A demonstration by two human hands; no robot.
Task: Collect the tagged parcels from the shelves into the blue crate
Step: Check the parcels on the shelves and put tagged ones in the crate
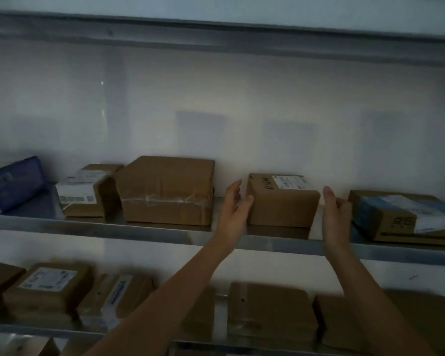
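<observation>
A small brown cardboard parcel [283,204] with a white label and handwriting on top stands on the middle metal shelf [165,231]. My left hand [235,204] is at its left side, fingers spread, thumb touching the box's left edge. My right hand [335,209] is just off its right side, fingers apart, with a small gap to the box. Neither hand grips it. No blue crate is in view.
On the same shelf: a large plain brown box [166,190], a labelled box [86,191], a blue package [13,183] at far left, a flat labelled parcel [406,217] at right. The lower shelf holds several brown parcels [46,289]. Another shelf [216,32] runs overhead.
</observation>
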